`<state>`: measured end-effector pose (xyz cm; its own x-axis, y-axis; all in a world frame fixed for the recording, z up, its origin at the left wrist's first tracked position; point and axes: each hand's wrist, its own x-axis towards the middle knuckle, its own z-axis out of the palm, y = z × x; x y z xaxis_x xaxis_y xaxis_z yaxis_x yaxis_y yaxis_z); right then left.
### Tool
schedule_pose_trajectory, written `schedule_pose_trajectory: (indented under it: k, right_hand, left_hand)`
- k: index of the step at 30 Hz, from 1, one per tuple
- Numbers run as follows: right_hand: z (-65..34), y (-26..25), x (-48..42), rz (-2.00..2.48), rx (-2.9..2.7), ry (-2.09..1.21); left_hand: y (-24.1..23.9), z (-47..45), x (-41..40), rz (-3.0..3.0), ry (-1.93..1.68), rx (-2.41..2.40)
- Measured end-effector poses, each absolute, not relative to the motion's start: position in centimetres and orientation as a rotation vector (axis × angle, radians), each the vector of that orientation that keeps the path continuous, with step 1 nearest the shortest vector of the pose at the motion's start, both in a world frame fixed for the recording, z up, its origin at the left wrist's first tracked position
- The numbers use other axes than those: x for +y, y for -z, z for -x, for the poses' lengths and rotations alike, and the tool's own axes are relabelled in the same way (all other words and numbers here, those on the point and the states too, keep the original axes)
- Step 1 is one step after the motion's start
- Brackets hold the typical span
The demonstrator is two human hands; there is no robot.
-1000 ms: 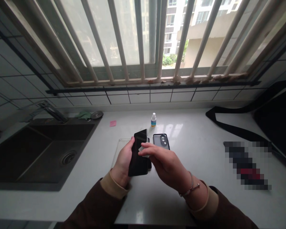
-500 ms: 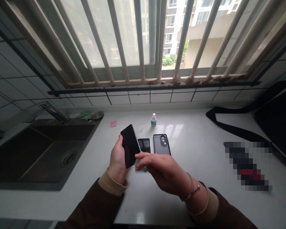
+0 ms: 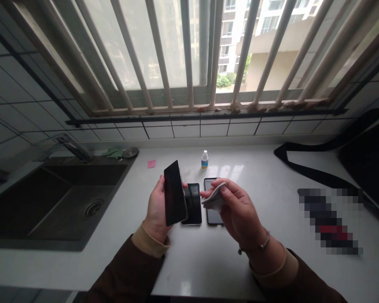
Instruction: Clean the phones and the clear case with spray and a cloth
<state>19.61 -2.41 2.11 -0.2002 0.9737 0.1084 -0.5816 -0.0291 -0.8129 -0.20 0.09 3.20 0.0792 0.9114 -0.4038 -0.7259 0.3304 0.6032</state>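
Note:
A dark smartphone (image 3: pixel 174 195) stands tilted in my left hand (image 3: pixel 156 208), its black screen towards me and my fingers wrapped behind it. My right hand (image 3: pixel 240 210) is raised to the right of the phone, apart from it, and pinches a folded greyish-white cloth (image 3: pixel 215 198). Under and between the hands, a second dark phone (image 3: pixel 194 206) lies flat on the counter. Beside it lies a black-rimmed phone case (image 3: pixel 213 216), partly hidden by my right hand. Behind them stands a small white bottle (image 3: pixel 204 160) with a blue and yellow label.
The white counter (image 3: pixel 183 261) has a dark sink (image 3: pixel 78 202) with a tap (image 3: pixel 72 147) on the left. A pink sticky note (image 3: pixel 151 164) lies near the back. On the right are a black strap (image 3: pixel 303 168) and a pixelated object (image 3: pixel 328 223). Window bars (image 3: pixel 158 54) rise behind.
My right hand has moved away from the phone to the right and turned, bringing the cloth into clear view. The phone in my left hand has turned more edge-on.

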Motion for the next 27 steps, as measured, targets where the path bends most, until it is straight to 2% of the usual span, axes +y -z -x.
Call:
schedule_pose_trajectory:
  k: [5, 10, 16, 23, 27]
  right_hand:
    - [-19.2, -1.0, -0.8, 0.957, -0.747, -1.654]
    - [-18.8, -0.5, -0.8, 0.933, -0.873, -1.729]
    - [-18.8, -0.5, -1.1, 0.912, -0.817, -1.85]
    - [-18.6, 0.0, -0.6, 0.955, -0.736, -1.762]
    - [-18.4, 0.0, -0.7, 0.893, -0.663, -1.718]
  left_hand:
    - [-3.1, 0.7, -0.6, -0.337, -1.201, 0.676]
    - [-3.8, -0.3, -1.2, -0.392, -1.296, 0.667]
    - [-3.8, -0.6, -0.7, -0.24, -1.239, 0.683]
    - [-3.5, -0.7, -0.1, -0.123, -1.591, 0.639]
    - [-3.2, -0.9, -0.1, -0.104, -1.662, 0.644]
